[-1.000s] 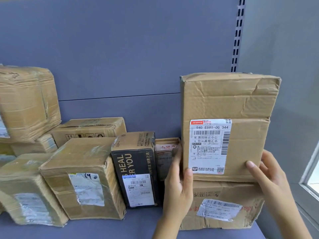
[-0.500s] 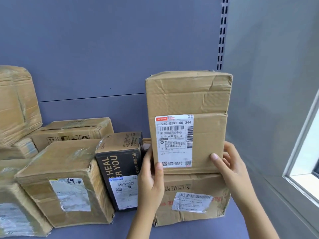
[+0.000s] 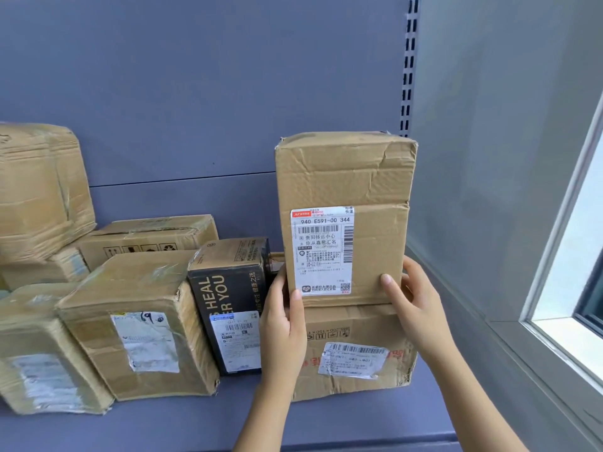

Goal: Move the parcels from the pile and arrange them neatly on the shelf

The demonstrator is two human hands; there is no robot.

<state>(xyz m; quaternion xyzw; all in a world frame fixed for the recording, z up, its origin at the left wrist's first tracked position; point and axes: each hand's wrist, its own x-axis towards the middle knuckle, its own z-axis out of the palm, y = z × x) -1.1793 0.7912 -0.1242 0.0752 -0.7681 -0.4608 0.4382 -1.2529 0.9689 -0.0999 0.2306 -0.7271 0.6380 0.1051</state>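
Both hands, left hand (image 3: 283,318) and right hand (image 3: 411,306), clamp the tall parcel's (image 3: 344,197) lower sides; creased cardboard looks light-ish, so low grip seems right.

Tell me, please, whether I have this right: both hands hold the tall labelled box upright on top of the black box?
Not quite. The head view shows the tall labelled box standing on the flat brown box, not on the black box, which stands beside it on its left. The rest holds: the left hand and the right hand hold it upright.
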